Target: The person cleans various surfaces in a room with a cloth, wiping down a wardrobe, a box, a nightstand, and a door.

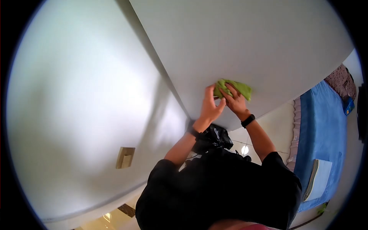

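A crumpled green cloth (245, 90) lies against a smooth pale grey panel (245, 42). My right hand (235, 101) presses on the cloth, its fingers bent into the folds, with a black band on the wrist. Just left of it, my left hand (210, 109) is beside the cloth's left edge. Its fingers are curved and the thumb stands apart from them; whether the fingertips touch the cloth I cannot make out. Another dark band circles the left wrist.
A white wall with a switch plate (125, 157) meets the panel on the left. Below my hands sits a black plastic bag (215, 138). At right, a bed with a blue cover (319, 130) carries a folded pale item (318, 180). Light floor tiles (274, 128) lie between.
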A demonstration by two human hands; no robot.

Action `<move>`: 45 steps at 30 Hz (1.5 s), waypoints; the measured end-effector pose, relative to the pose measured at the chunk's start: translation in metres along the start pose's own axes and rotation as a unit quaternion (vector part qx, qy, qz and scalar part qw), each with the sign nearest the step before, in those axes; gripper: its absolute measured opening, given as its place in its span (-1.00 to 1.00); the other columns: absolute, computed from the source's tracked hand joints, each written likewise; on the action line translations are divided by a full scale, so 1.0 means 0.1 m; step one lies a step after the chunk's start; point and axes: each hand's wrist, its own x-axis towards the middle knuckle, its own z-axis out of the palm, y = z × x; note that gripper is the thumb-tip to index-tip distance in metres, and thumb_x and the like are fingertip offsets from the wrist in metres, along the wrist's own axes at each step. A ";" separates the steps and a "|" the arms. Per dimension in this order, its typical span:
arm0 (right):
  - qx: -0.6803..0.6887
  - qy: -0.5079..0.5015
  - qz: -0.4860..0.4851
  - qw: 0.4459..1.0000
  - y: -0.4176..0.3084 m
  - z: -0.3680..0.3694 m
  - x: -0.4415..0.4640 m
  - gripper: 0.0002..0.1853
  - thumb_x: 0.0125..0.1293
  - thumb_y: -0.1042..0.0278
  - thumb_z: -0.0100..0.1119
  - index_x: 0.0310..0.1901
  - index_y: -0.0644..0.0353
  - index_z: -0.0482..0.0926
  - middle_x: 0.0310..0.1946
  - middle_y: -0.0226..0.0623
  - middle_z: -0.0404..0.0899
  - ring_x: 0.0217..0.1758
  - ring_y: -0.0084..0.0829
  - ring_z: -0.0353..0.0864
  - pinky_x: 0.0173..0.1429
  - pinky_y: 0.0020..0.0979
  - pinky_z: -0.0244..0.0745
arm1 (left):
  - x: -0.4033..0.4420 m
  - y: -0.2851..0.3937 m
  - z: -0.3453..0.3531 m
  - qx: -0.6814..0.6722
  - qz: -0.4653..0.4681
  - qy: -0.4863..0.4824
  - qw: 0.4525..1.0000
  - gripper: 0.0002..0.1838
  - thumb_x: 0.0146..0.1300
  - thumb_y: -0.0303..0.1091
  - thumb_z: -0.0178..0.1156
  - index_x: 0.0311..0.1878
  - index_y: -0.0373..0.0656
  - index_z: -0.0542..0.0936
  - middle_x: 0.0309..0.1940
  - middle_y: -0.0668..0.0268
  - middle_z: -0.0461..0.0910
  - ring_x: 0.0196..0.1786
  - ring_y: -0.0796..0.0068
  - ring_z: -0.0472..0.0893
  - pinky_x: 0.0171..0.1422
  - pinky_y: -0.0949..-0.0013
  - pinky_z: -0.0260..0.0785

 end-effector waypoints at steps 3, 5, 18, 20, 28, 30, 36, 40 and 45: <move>0.045 -0.017 -0.029 0.998 -0.24 -0.15 0.54 -0.36 -0.01 0.48 0.33 0.20 -0.12 0.52 0.27 -0.24 0.39 0.30 -0.12 0.41 0.26 -0.18 0.43 | 0.22 0.41 -0.33 0.059 0.004 0.027 0.998 -0.46 0.18 -0.44 0.25 0.23 -0.24 0.33 0.05 0.09 0.40 0.06 0.16 0.54 0.08 0.23 0.52; 0.045 -0.014 -0.051 0.998 -0.37 -0.44 0.78 -0.32 -0.03 0.46 0.40 0.23 -0.11 0.50 0.27 -0.21 0.38 0.28 -0.10 0.43 0.23 -0.16 0.44 | 0.26 0.73 -0.39 0.073 0.050 0.048 0.995 -0.47 0.17 -0.45 0.28 0.20 -0.23 0.36 0.04 0.11 0.42 0.02 0.18 0.56 0.04 0.25 0.52; -0.141 0.143 0.092 0.975 -0.08 -0.72 0.32 -0.28 0.00 0.37 0.40 0.28 0.01 0.43 0.39 -0.17 0.19 0.35 -0.04 0.27 0.38 -0.02 0.18 | 0.55 0.84 0.24 0.150 0.193 -0.018 0.970 -0.61 0.08 -0.34 0.38 -0.04 -0.11 0.48 -0.18 0.19 0.46 -0.24 0.08 0.58 -0.28 0.20 0.46; -0.144 0.116 0.125 0.975 -0.05 -0.64 0.10 -0.31 0.03 0.36 0.38 0.28 0.00 0.43 0.41 -0.19 0.16 0.37 -0.05 0.25 0.40 -0.01 0.15 | 0.48 0.67 0.32 0.174 0.192 -0.033 0.965 -0.63 0.10 -0.33 0.37 -0.05 -0.10 0.48 -0.15 0.21 0.46 -0.26 0.08 0.59 -0.30 0.19 0.47; 0.012 -0.089 0.194 0.977 -0.32 -0.24 -0.29 -0.54 0.17 0.43 0.21 0.15 0.06 0.48 0.47 -0.34 0.08 0.49 -0.21 0.13 0.45 -0.06 0.13 | 0.15 -0.10 0.06 0.194 0.006 -0.105 0.975 -0.66 0.13 -0.29 0.33 -0.07 -0.14 0.46 -0.14 0.11 0.55 -0.15 -0.10 0.57 -0.15 0.04 0.44; -0.011 -0.098 0.178 0.979 -0.27 -0.27 -0.24 -0.40 0.17 0.48 0.21 0.31 0.06 0.40 0.46 -0.35 0.11 0.49 -0.22 0.13 0.47 -0.11 0.13 | 0.19 0.00 0.08 0.206 0.030 -0.092 0.974 -0.65 0.14 -0.28 0.33 -0.07 -0.14 0.46 -0.16 0.10 0.57 -0.14 -0.09 0.57 -0.15 0.05 0.44; -0.025 0.060 0.102 0.993 -0.12 -1.25 0.36 -0.41 0.06 0.47 0.26 0.22 0.07 0.48 0.44 -0.29 0.17 0.47 -0.18 0.18 0.43 -0.05 0.13 | 0.53 0.99 0.47 0.164 0.160 -0.016 0.973 -0.67 0.16 -0.24 0.33 -0.09 -0.14 0.47 -0.21 0.17 0.55 -0.21 -0.04 0.58 -0.21 0.09 0.44; -0.096 0.184 0.039 0.977 0.29 -1.68 0.39 -0.37 0.05 0.36 0.30 0.24 0.16 0.43 0.40 -0.09 0.19 0.40 -0.04 0.25 0.42 -0.02 0.14 | 0.73 1.41 0.94 0.137 0.231 -0.043 0.962 -0.63 0.12 -0.27 0.36 -0.07 -0.17 0.49 -0.21 0.15 0.56 -0.18 0.02 0.57 -0.16 0.14 0.45; -0.202 0.322 0.063 0.923 0.71 -1.28 -0.22 -0.35 0.26 0.15 0.24 0.29 0.28 0.27 0.30 0.17 0.19 0.33 0.17 0.22 0.38 0.13 0.11 | 0.55 1.24 1.40 0.164 0.278 -0.125 0.938 -0.63 0.04 -0.32 0.39 -0.10 -0.11 0.49 -0.18 0.24 0.46 -0.31 0.15 0.57 -0.32 0.21 0.44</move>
